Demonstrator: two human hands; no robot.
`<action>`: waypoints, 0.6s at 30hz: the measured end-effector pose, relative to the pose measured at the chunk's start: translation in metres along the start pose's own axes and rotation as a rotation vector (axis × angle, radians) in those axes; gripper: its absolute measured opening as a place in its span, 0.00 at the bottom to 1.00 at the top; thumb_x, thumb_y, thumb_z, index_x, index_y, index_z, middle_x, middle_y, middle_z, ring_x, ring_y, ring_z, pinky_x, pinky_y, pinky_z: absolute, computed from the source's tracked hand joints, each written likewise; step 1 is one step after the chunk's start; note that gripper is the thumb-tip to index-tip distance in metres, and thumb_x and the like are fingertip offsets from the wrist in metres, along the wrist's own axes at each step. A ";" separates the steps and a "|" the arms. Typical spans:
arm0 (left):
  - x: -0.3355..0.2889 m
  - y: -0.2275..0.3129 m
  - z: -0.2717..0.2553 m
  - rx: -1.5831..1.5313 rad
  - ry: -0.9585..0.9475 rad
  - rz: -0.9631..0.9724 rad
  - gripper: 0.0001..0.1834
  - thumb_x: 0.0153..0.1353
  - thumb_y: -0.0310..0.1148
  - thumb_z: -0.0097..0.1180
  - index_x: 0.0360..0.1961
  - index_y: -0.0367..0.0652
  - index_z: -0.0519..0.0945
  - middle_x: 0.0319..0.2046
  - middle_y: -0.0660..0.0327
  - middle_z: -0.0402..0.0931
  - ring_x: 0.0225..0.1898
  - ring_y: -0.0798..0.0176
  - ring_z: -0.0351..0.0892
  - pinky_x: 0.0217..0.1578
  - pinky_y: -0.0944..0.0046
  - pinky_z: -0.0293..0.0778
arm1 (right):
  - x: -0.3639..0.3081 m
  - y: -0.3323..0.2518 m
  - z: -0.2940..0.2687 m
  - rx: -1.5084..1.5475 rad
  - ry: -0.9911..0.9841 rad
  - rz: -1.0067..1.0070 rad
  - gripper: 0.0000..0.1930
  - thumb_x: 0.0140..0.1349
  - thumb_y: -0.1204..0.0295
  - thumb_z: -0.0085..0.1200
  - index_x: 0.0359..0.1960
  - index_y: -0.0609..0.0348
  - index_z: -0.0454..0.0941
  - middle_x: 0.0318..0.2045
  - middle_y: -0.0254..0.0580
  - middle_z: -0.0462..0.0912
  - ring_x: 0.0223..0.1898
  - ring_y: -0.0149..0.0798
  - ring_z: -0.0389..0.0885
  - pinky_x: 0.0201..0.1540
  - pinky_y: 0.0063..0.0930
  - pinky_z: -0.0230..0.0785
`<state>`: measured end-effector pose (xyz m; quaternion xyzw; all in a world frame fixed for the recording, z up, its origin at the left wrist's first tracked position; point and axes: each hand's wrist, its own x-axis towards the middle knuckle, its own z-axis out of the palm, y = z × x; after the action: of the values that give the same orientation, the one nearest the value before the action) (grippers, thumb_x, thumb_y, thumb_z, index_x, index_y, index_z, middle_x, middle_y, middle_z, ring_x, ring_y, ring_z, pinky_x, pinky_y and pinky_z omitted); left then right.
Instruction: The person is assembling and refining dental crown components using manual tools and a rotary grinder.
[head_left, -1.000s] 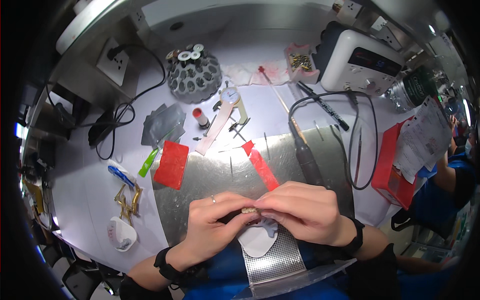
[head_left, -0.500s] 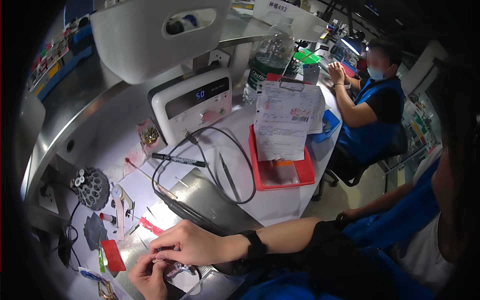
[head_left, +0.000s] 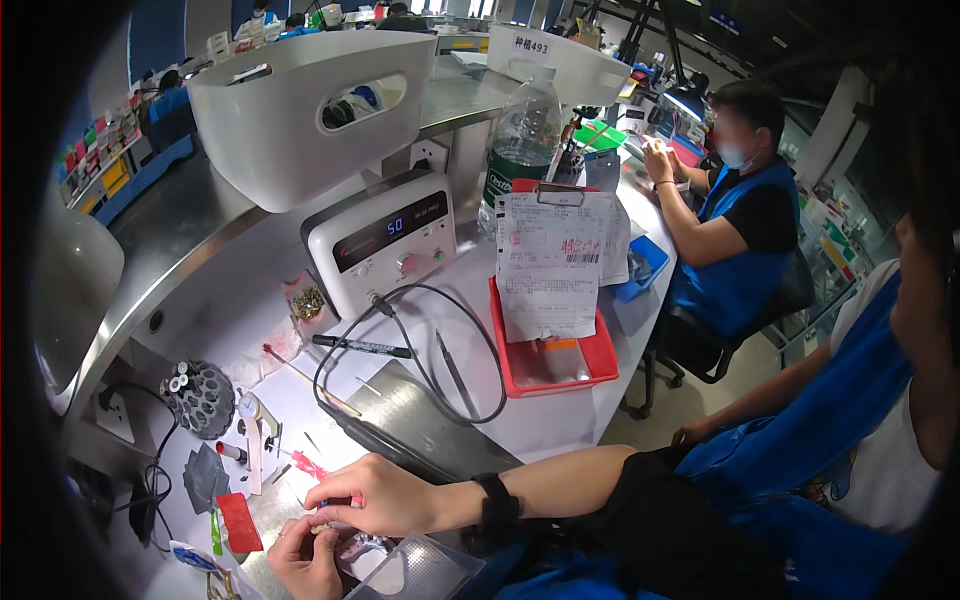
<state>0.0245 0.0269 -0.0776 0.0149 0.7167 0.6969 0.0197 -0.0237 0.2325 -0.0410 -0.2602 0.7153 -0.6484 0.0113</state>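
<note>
Low in the head view my two hands meet at the fingertips. My left hand [head_left: 306, 562] pinches a small cream-coloured, tooth-like piece [head_left: 324, 529] between thumb and fingers. Over it bends my right hand [head_left: 392, 497], its fingers closed against the left fingertips; what they grip is mostly hidden, with a bit of blue and red showing. Just under the hands lie a pale model with a silvery part [head_left: 366, 547] and a clear textured plastic box [head_left: 428, 572]. A metal plate [head_left: 415, 400] covers the bench beyond my wrist.
A cabled control unit [head_left: 385, 245] stands behind, its cord looping over a marker [head_left: 362, 347] and tweezers [head_left: 457, 375]. A red tray [head_left: 560, 385] bears a clipboard of papers [head_left: 548, 265]. A bur holder [head_left: 200, 400] and red wax-like sheet [head_left: 239, 522] sit left. A co-worker [head_left: 735, 220] sits at right.
The view has tilted up, so the bench and hands sit slightly differently in the picture. My hands stay together at the small piece. The co-worker's hands have shifted a little.
</note>
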 end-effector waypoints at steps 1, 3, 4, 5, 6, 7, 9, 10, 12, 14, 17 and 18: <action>0.001 0.002 0.003 -0.003 0.000 0.003 0.09 0.65 0.14 0.56 0.45 0.27 0.82 0.33 0.59 0.81 0.28 0.67 0.84 0.32 0.69 0.82 | -0.001 0.003 0.000 -0.012 0.035 -0.013 0.09 0.63 0.75 0.65 0.43 0.65 0.85 0.33 0.49 0.88 0.29 0.40 0.85 0.34 0.30 0.76; 0.002 0.009 0.006 -0.009 0.008 -0.030 0.10 0.64 0.13 0.54 0.45 0.27 0.82 0.35 0.57 0.80 0.32 0.64 0.87 0.34 0.67 0.84 | -0.001 0.005 0.000 -0.018 0.031 -0.040 0.08 0.63 0.75 0.65 0.43 0.65 0.85 0.33 0.48 0.88 0.29 0.40 0.85 0.34 0.30 0.77; 0.004 0.009 0.005 -0.012 0.018 -0.024 0.10 0.64 0.13 0.54 0.45 0.27 0.82 0.35 0.57 0.80 0.32 0.64 0.87 0.34 0.67 0.84 | 0.001 0.006 0.001 -0.021 0.027 -0.066 0.08 0.63 0.75 0.65 0.43 0.64 0.85 0.34 0.48 0.88 0.30 0.41 0.86 0.34 0.31 0.77; 0.007 0.008 0.004 0.005 -0.016 0.009 0.09 0.65 0.14 0.54 0.45 0.28 0.82 0.36 0.56 0.80 0.33 0.62 0.88 0.36 0.65 0.85 | 0.001 0.005 0.000 -0.023 0.017 -0.072 0.08 0.63 0.75 0.65 0.43 0.64 0.85 0.34 0.48 0.88 0.30 0.41 0.86 0.34 0.31 0.77; 0.006 0.008 0.002 0.023 -0.046 0.037 0.09 0.65 0.15 0.54 0.45 0.29 0.83 0.38 0.55 0.80 0.35 0.61 0.89 0.38 0.63 0.86 | -0.001 0.003 0.001 -0.034 0.033 -0.064 0.08 0.63 0.75 0.65 0.42 0.64 0.85 0.34 0.48 0.88 0.30 0.41 0.86 0.33 0.30 0.77; 0.005 0.009 0.002 0.020 -0.031 0.042 0.09 0.65 0.15 0.54 0.45 0.29 0.83 0.38 0.55 0.80 0.35 0.61 0.89 0.38 0.63 0.86 | -0.002 0.001 0.000 -0.046 0.050 -0.059 0.08 0.63 0.75 0.65 0.42 0.64 0.85 0.34 0.48 0.88 0.30 0.42 0.86 0.32 0.30 0.77; 0.002 0.017 0.002 -0.070 -0.055 -0.315 0.15 0.74 0.32 0.57 0.55 0.33 0.81 0.46 0.51 0.86 0.45 0.58 0.86 0.48 0.63 0.82 | 0.002 -0.004 -0.002 -0.033 0.027 -0.032 0.08 0.62 0.76 0.65 0.42 0.64 0.86 0.34 0.48 0.89 0.29 0.42 0.86 0.32 0.30 0.77; -0.001 0.019 0.002 -0.072 -0.035 -0.299 0.15 0.74 0.32 0.57 0.55 0.33 0.81 0.46 0.51 0.86 0.45 0.58 0.86 0.48 0.63 0.82 | 0.004 -0.008 -0.003 -0.023 0.018 0.000 0.08 0.62 0.76 0.66 0.42 0.63 0.86 0.33 0.48 0.89 0.29 0.42 0.87 0.32 0.30 0.77; -0.002 0.023 0.000 -0.115 -0.089 -0.407 0.13 0.74 0.29 0.56 0.55 0.34 0.81 0.45 0.53 0.85 0.46 0.60 0.86 0.49 0.63 0.84 | 0.000 -0.002 -0.010 -0.146 -0.035 -0.066 0.08 0.61 0.78 0.66 0.42 0.64 0.88 0.35 0.49 0.90 0.33 0.39 0.90 0.37 0.29 0.81; 0.005 0.014 0.000 -0.017 -0.139 -0.366 0.13 0.74 0.29 0.55 0.55 0.33 0.81 0.45 0.53 0.85 0.46 0.61 0.86 0.49 0.63 0.84 | 0.001 0.010 -0.013 -0.061 -0.024 -0.036 0.10 0.61 0.77 0.66 0.44 0.64 0.88 0.37 0.48 0.91 0.36 0.37 0.91 0.41 0.28 0.82; -0.007 0.002 -0.012 0.026 -0.121 -0.374 0.13 0.74 0.29 0.54 0.54 0.31 0.81 0.44 0.53 0.86 0.45 0.63 0.87 0.49 0.63 0.84 | -0.003 -0.008 -0.005 -0.030 -0.073 0.057 0.08 0.63 0.76 0.67 0.43 0.62 0.89 0.37 0.44 0.92 0.39 0.33 0.90 0.45 0.27 0.82; -0.012 0.013 -0.014 0.125 -0.121 -0.375 0.13 0.74 0.29 0.55 0.53 0.32 0.81 0.43 0.53 0.86 0.45 0.62 0.87 0.47 0.63 0.85 | -0.009 -0.007 -0.004 -0.049 -0.100 0.026 0.08 0.63 0.76 0.67 0.43 0.62 0.89 0.37 0.44 0.92 0.39 0.33 0.90 0.45 0.27 0.82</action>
<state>0.0357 0.0132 -0.0644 -0.0758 0.7464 0.6329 0.1915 -0.0150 0.2392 -0.0370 -0.2832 0.7329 -0.6167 0.0489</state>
